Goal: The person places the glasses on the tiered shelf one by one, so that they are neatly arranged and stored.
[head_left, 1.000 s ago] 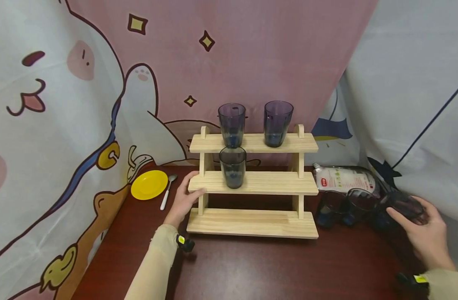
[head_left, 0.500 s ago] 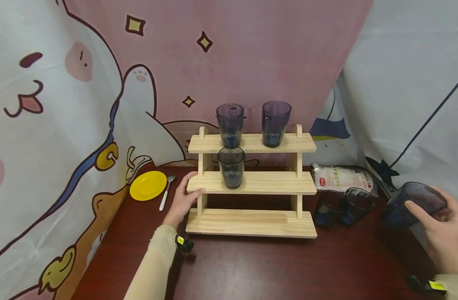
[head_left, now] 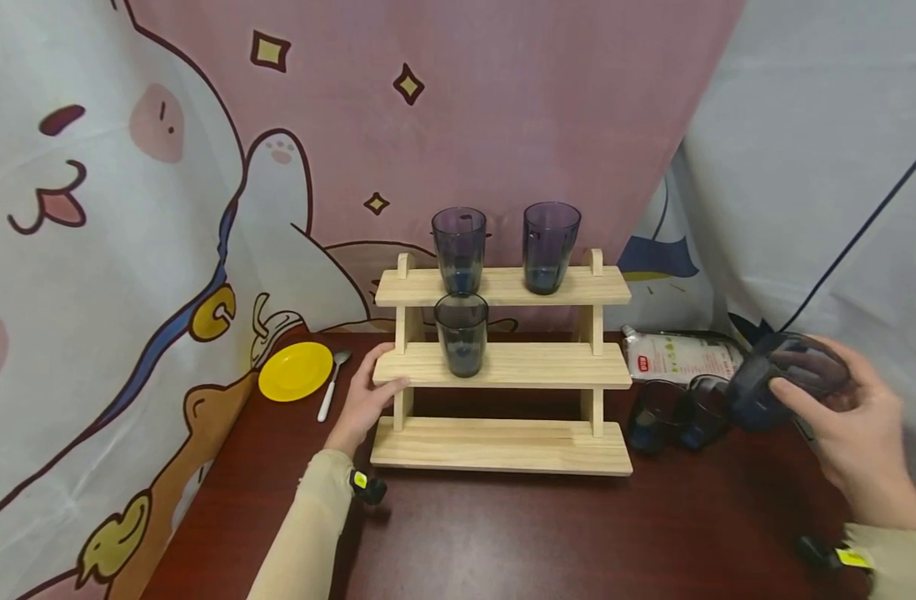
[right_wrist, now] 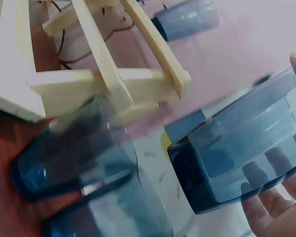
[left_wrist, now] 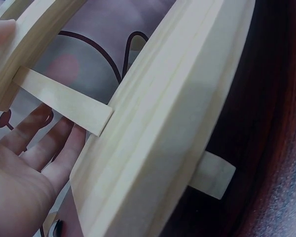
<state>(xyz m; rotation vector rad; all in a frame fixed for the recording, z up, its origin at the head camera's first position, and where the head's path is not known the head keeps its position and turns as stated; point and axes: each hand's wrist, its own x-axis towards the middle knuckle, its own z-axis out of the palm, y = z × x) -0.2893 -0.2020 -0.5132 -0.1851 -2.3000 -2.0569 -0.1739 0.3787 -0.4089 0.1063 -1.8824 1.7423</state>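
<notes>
My left hand (head_left: 365,402) grips the left end of the middle board of a three-tier wooden shelf (head_left: 503,446); in the left wrist view its thumb is over the board and its fingers sit behind. At the far right my right hand (head_left: 863,425) holds a bluish glass tumbler (right_wrist: 237,148), tilted, its base pointing left, above the table. Beside it two more tumblers (head_left: 656,417) stand on the table right of the shelf. Two purple-tinted tumblers (head_left: 551,247) stand on the top board, and a grey one (head_left: 462,337) stands left of centre on the middle board.
A white printed pouch (head_left: 683,357) lies behind the table tumblers. On the left are a yellow plate (head_left: 296,372) and a white-handled spoon (head_left: 330,392). A patterned cloth (head_left: 578,108) hangs behind and along both sides of the dark red table (head_left: 503,533).
My right hand first lifted the tumbler away to the right, then brought it back left, close to the two standing tumblers. The left hand stays on the shelf.
</notes>
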